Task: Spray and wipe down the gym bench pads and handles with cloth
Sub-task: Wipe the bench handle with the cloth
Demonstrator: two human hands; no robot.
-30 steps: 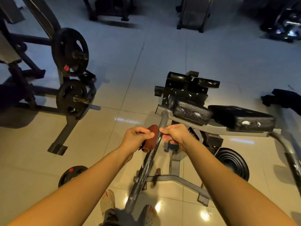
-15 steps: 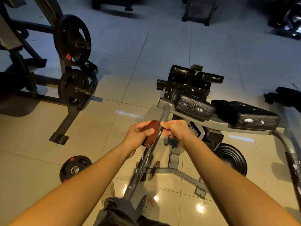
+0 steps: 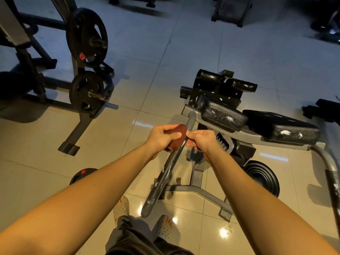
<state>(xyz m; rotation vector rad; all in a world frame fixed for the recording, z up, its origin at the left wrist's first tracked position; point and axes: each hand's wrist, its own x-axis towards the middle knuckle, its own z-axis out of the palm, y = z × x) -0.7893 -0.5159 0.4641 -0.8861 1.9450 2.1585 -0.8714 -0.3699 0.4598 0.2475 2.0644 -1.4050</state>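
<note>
Left hand (image 3: pixel 160 138) grips brown cloth (image 3: pixel 180 133) wrapped on grey bench handle (image 3: pixel 165 174), right hand (image 3: pixel 202 141) curled round handle just beside it, above glossy tiled floor (image 3: pixel 147 57), weight plates (image 3: pixel 86 36) racked at left.

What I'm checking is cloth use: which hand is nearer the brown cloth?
Left. The left hand grips the brown cloth against the handle bar; the right hand holds the bar just beside it.

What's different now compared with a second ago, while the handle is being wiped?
The left hand, gripping the brown cloth round the handle, has slid a little up the bar toward the bench. The right hand moved up with it, keeping its hold on the bar's other side. Nothing was let go; the bench and weight plates stayed put.
</note>
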